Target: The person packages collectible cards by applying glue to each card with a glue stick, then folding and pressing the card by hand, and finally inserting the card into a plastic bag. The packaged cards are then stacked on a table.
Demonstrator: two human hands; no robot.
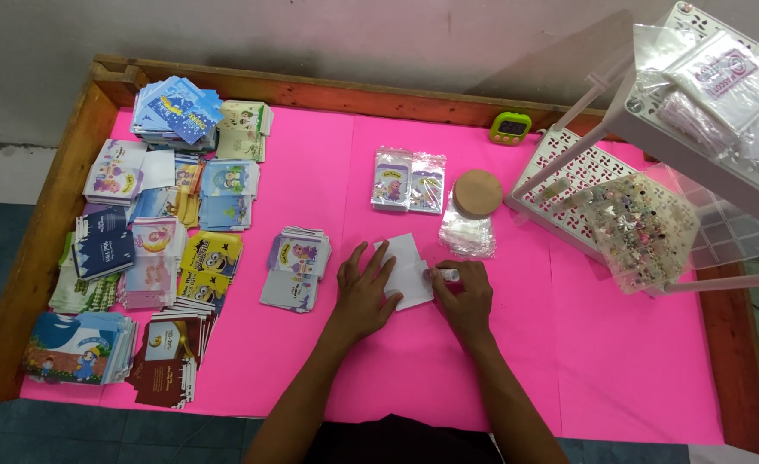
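On pink table point(310, 361) centre: left hand point(364, 292) flat, open, pinning white card point(407, 268); right hand point(465, 296) closed on small tube point(448, 274) at card edge. Two packets point(408, 181) finished; card stacks point(164, 241) remain at left.

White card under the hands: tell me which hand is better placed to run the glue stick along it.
Right. The right hand already holds the glue stick at the white card's edge, while the left hand lies flat on it, pinning it down.
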